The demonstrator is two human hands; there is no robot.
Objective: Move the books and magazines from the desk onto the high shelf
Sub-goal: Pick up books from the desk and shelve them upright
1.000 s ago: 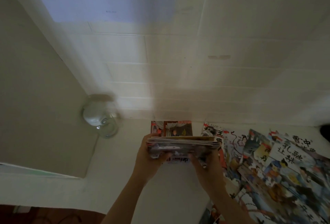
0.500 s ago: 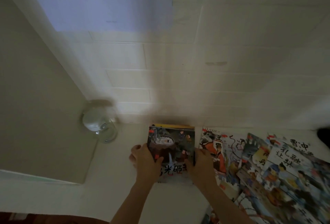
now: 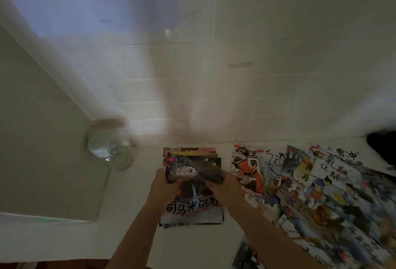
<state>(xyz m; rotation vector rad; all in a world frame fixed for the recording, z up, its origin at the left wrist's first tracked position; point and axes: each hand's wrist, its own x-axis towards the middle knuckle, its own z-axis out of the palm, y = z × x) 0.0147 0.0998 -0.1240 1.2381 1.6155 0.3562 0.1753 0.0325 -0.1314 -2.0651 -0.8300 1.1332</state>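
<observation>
step: setting a small stack of picture books (image 3: 192,185) flat on the white shelf surface (image 3: 132,193), near the tiled back wall (image 3: 235,97). Judgement: placement nearly done, release is next.
stack: lies flat, top cover dark with a painted scene and a line of handwritten-style characters at the near edge. Edges of lower books peek out at the far end, so the stack is slightly fanned.
left hand (image 3: 165,185): on the stack's left edge, fingers curled round the edge onto the cover.
right hand (image 3: 222,185): on the right edge, fingers curled in over the cover, pinching that side. Frame is motion-blurred; whether the thumbs sit under the stack I can't tell.
neighbours: spread of other picture books (image 3: 310,187) fanned out just beside the stack on the right, overlapping each other. Clear glass jar (image 3: 109,146) to the left, apart from the stack.
how to do it well: press the stack down flat before letting go; square the peeking lower books with both palms against the sides; slide fingers out sideways, not upward, so the top cover doesn't lift. Keep the right edge off the fanned books so it sits level. Don't push left toward the jar.
risk: glossy covers likely slide on each other; a one-sided release could skew the stack.
</observation>
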